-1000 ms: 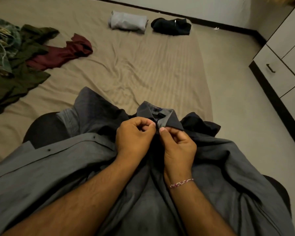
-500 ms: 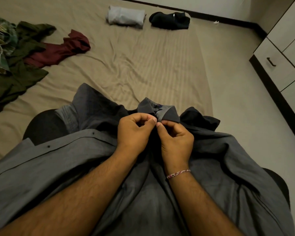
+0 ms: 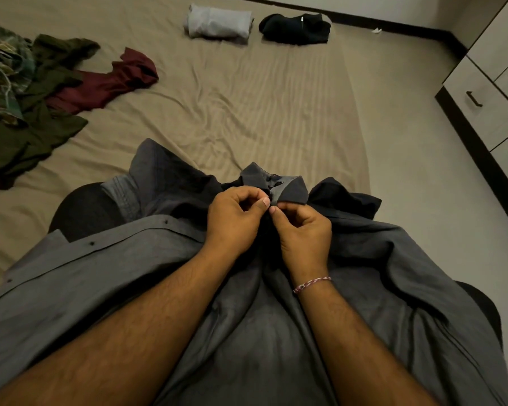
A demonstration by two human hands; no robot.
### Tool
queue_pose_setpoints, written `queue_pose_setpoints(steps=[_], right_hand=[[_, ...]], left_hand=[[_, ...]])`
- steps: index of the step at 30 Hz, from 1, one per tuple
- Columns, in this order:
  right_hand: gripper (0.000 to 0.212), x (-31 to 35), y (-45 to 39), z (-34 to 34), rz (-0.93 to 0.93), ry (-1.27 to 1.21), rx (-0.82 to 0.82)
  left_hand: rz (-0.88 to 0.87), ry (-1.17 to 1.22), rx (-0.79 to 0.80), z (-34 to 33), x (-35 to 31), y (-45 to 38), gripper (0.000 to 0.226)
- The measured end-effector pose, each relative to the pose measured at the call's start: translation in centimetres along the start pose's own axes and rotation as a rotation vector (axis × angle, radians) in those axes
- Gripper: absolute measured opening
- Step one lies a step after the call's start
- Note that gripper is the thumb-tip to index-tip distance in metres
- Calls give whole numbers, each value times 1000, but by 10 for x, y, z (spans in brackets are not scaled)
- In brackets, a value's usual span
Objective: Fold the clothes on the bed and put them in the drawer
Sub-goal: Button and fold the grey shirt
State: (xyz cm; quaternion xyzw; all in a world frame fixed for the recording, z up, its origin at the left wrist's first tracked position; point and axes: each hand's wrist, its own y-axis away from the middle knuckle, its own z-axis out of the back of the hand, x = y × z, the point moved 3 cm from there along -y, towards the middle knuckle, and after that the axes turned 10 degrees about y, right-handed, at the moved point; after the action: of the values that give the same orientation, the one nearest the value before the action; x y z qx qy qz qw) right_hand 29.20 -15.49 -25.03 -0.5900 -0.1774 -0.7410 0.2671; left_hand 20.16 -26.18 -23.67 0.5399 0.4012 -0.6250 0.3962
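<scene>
A grey button-up shirt [image 3: 393,288] lies spread over my lap at the near edge of the bed [image 3: 247,112], its collar pointing away from me. My left hand [image 3: 235,221] and my right hand [image 3: 302,232] meet just below the collar, each pinching the shirt's front edge between thumb and fingertips. The button or hole under the fingertips is hidden. A drawer [image 3: 487,109] with a dark handle is in the white cabinet at the right.
A folded light grey garment [image 3: 217,23] and a folded black garment [image 3: 295,29] lie at the bed's far end. A maroon garment [image 3: 109,83], dark green clothes [image 3: 33,124] and a patterned piece [image 3: 0,63] are heaped unfolded at the left. Bare floor [image 3: 408,142] lies between bed and cabinet.
Both hands stay pinched at the collar and have drawn a little closer together. The view has tipped slightly, so the far clothes sit higher in frame.
</scene>
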Motion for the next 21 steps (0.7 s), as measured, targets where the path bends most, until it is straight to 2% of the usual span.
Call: queue_pose_setpoints(steps=[7,11,16,21], right_hand=[[18,-2,-4,-1,53,35,51],[24,2,-6,2,-14,-44,113],[19,2,-6,4,71,-42,101],[28,6,-5,3,142,-83,145]], left_hand=[[-15,34,-12,0,0,-1,6],[-9,85,-3,2,3,-4,5],[-13,116,67,-2,5,-4,12],[34,183,88,-3,7,-4,8]])
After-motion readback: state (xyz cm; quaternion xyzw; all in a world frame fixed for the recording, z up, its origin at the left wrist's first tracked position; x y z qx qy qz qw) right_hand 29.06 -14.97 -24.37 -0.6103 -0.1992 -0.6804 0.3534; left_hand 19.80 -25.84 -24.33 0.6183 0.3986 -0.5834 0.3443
